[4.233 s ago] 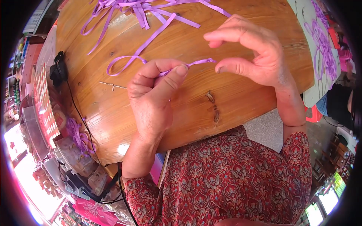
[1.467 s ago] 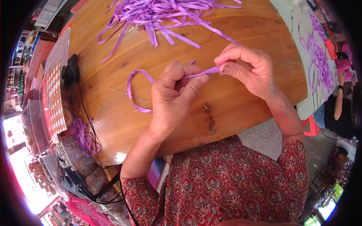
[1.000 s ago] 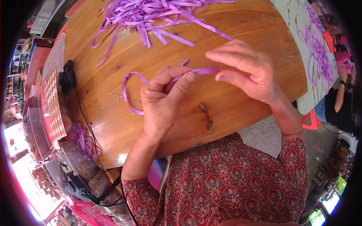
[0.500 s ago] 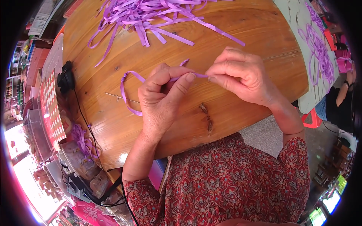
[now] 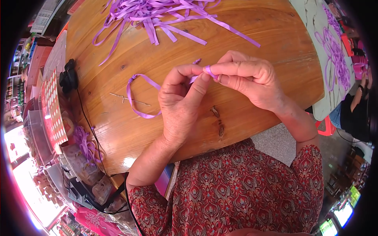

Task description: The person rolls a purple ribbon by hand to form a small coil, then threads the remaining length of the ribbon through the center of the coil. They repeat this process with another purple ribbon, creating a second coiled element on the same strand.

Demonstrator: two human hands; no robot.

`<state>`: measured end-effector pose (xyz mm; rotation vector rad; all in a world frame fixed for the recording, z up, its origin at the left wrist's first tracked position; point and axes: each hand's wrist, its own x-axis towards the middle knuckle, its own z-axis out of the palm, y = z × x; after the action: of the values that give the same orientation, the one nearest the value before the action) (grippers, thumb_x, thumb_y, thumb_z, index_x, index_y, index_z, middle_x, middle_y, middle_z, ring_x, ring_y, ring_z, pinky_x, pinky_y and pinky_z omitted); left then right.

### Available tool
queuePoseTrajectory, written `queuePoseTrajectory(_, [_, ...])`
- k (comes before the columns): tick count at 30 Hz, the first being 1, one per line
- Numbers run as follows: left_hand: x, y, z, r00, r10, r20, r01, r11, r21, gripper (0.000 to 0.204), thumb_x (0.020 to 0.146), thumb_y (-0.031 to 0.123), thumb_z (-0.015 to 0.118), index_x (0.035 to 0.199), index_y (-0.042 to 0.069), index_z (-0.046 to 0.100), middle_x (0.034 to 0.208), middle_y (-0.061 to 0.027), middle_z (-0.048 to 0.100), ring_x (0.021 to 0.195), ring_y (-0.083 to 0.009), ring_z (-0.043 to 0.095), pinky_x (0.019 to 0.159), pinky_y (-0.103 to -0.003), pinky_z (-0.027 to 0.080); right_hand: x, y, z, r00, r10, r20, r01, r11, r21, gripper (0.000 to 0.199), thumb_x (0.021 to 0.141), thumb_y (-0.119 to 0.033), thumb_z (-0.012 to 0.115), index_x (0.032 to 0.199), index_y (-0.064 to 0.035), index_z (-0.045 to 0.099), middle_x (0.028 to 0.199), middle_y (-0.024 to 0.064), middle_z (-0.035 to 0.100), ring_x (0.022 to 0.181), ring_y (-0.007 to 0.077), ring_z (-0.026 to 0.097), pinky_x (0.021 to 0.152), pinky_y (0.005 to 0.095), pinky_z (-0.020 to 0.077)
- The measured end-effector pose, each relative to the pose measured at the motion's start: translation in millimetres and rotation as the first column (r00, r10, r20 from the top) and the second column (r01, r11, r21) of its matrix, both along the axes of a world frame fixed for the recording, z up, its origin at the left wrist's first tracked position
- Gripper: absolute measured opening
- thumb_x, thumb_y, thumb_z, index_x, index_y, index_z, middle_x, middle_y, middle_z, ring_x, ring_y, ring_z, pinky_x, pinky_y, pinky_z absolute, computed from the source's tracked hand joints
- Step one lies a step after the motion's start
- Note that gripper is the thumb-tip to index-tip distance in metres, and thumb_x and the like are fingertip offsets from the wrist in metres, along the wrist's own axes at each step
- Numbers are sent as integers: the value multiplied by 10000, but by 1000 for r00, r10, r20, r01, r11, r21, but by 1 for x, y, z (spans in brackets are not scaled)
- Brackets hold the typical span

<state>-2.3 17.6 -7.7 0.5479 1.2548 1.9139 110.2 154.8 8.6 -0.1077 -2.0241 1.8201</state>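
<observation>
A narrow purple ribbon [image 5: 146, 115] runs in a loop from a small knot on the table up into my hands. My left hand [image 5: 182, 96] pinches it between thumb and forefinger. Close against it, my right hand [image 5: 250, 80] is also closed on the ribbon, and a short bend of it shows between the fingertips. A knotted purple end [image 5: 197, 61] sticks out just behind the fingers. Beside the loop lies a thin metal wire tool [image 5: 130, 99] with a small twist in it. The ribbon inside my left palm is partly hidden.
A heap of purple ribbons [image 5: 157, 15] covers the far part of the wooden table [image 5: 252, 126]. At the left edge are a black device [image 5: 69, 76] with a cable and a bundle of purple ribbon [image 5: 84, 143]. More ribbon [image 5: 334, 63] lies on a white table at right, near another person [image 5: 356, 106].
My hands have come together, and the stretch of ribbon between them is now a short bend at the fingertips. My left hand has moved right, uncovering more of the wire tool.
</observation>
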Motion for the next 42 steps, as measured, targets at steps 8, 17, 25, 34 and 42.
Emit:
queuePoseTrajectory(8, [2,0,-1,960,-2,-279,1,1000,-3,137,855,-44,601,982,-4,634,905,-2,567,781,-41,495,712,-174,401,1,-1,-1,994,-101,-39,107,973,206,277,831,77,586,1075,-32,662,906,43,600,829,107,561,707,213,453])
queuePoseTrajectory(17, [9,4,1,985,24,-173,-43,993,-107,99,841,1,648,940,1,647,840,21,546,719,-25,453,624,-164,375,-2,-4,-8,953,-192,-233,296,751,590,310,748,92,648,1041,-9,651,807,70,615,662,150,574,589,236,456])
queuePoseTrajectory(25, [5,0,5,998,2,-58,-6,998,-70,64,849,-5,629,911,1,644,815,32,547,746,-29,461,675,-173,374,-2,-7,-1,981,-175,84,164,978,130,279,781,63,646,1050,-2,614,859,54,637,800,121,617,699,241,494])
queuePoseTrajectory(34, [1,-1,5,971,-26,-236,-22,980,-200,39,844,19,639,873,-4,651,750,55,544,664,-5,444,583,-157,353,-2,0,-8,976,-126,-179,218,628,747,313,695,37,671,1005,19,631,827,85,611,703,200,571,645,302,439])
queuePoseTrajectory(42, [-6,1,18,992,-120,48,129,923,-362,77,834,50,667,879,-9,647,739,48,561,621,1,452,539,-148,364,-4,12,-4,937,25,-350,321,343,883,364,632,-48,673,987,25,647,778,63,610,669,186,553,619,309,410])
